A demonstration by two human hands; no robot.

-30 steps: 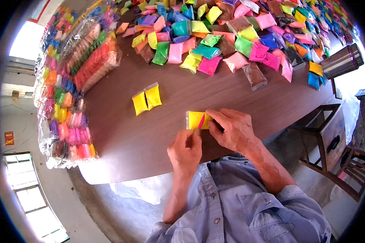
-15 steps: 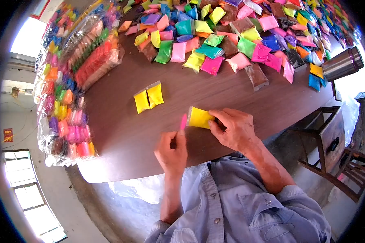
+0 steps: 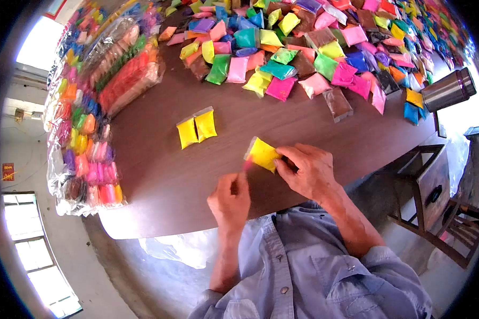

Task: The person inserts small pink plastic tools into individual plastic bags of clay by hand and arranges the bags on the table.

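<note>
Between the thumb and fingers of my right hand [image 3: 308,173] is the right edge of a yellow packet [image 3: 263,154], tilted, with its clear seam facing left. My left hand [image 3: 230,199] pinches a small pink strip [image 3: 248,164], blurred, whose tip is close to the packet's lower left corner; whether they touch I cannot tell. Two more yellow packets [image 3: 196,128] lie side by side on the brown table [image 3: 159,175], up and to the left of my hands.
Many coloured packets [image 3: 282,69] are heaped along the far side. Clear bags of packed coloured pieces [image 3: 90,170] line the left edge. A metal flask [image 3: 449,90] lies at the right, above a wooden stool [image 3: 431,186].
The pink strip in my left hand was over the packet, moved off to its left, then came back towards its corner. The yellow packet has tilted in my right hand.
</note>
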